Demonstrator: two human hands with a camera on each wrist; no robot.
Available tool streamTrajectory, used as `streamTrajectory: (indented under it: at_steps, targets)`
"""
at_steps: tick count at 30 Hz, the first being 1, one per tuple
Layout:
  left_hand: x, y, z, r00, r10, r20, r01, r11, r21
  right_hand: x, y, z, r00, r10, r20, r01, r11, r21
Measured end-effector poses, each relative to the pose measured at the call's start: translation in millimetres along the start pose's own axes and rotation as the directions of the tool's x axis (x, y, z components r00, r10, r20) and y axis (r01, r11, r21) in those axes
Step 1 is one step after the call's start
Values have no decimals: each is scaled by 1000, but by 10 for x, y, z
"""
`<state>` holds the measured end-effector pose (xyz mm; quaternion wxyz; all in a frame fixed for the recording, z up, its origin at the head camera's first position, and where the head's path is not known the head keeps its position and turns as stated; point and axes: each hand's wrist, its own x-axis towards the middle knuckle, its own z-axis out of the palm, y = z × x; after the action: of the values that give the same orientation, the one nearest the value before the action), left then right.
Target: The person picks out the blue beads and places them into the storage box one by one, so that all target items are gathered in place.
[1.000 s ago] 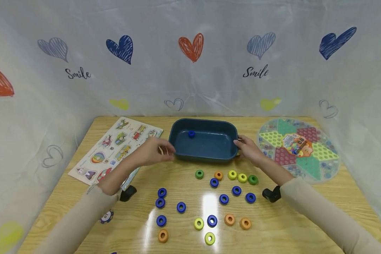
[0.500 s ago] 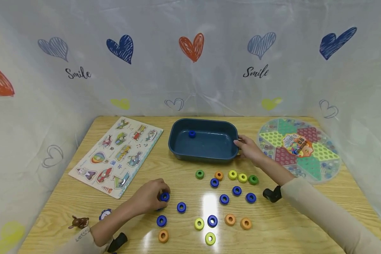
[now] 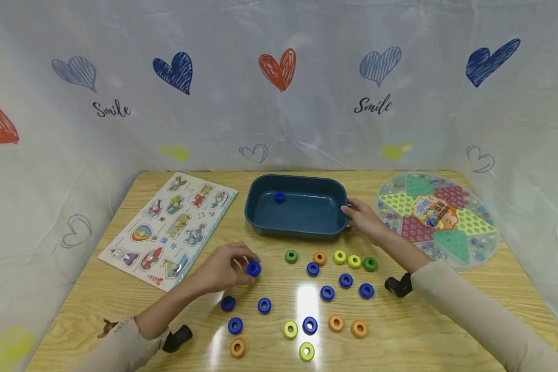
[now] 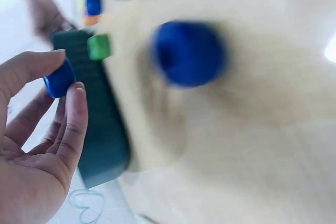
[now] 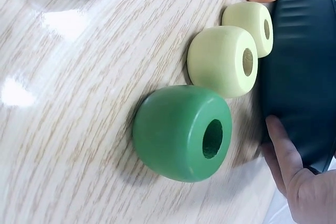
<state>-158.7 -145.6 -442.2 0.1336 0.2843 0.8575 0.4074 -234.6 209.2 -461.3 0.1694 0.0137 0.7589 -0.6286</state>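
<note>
My left hand (image 3: 224, 267) pinches a blue ring-shaped bead (image 4: 60, 80) between thumb and fingertips, above the table in front of the tub. A dark teal plastic tub (image 3: 297, 232) stands at the back middle, with one blue bead (image 3: 279, 197) inside it. At the tub's right end my right hand (image 3: 366, 221) grips the rim, thumb on top and fingers along the outer wall. In the right wrist view, a green bead (image 5: 181, 132) and two yellow beads (image 5: 223, 61) lie near that hand.
More blue beads (image 3: 327, 293), orange beads (image 3: 336, 323) and yellow beads (image 3: 290, 329) are scattered over the table's front half. A picture puzzle board (image 3: 169, 230) lies at the left, and a Chinese checkers board (image 3: 465, 243) at the right. A brown toy (image 3: 109, 326) shows by my left sleeve.
My left hand has come from the tub's left end down to the blue beads, picked one up and moved it back toward the tub. My right hand has stayed at the tub.
</note>
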Motion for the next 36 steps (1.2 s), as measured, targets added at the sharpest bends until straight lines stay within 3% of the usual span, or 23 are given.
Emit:
streamTrajectory:
  at_steps: [5,9,14,18,27,36]
  targets:
    - [356,89,-206,996,7,-91,-13,998,-64,-13,-1,0,1000,-6,5,6,1000,-6]
    - [694,111,-319,986,32,-164,-37,999,-28,-8,-7,9,1000,2,1,-2,1000,4]
    - [1069,113,-387,981,7,-193,-10,1000,-15,11,8,17,1000,3,5,-3,1000,27]
    - [1260,107,-390,979,-43,-201,38,999,-31,9,15,6,1000,-2,5,2,1000,29]
    - [1361,74,-368,969,-67,-237,52,996,-71,10,16,-7,1000,-9,1,9,999,35]
    - [1253,-60,-375,961,-101,-257,74,991,-111,4,8,8,1000,12,-12,-12,1000,26]
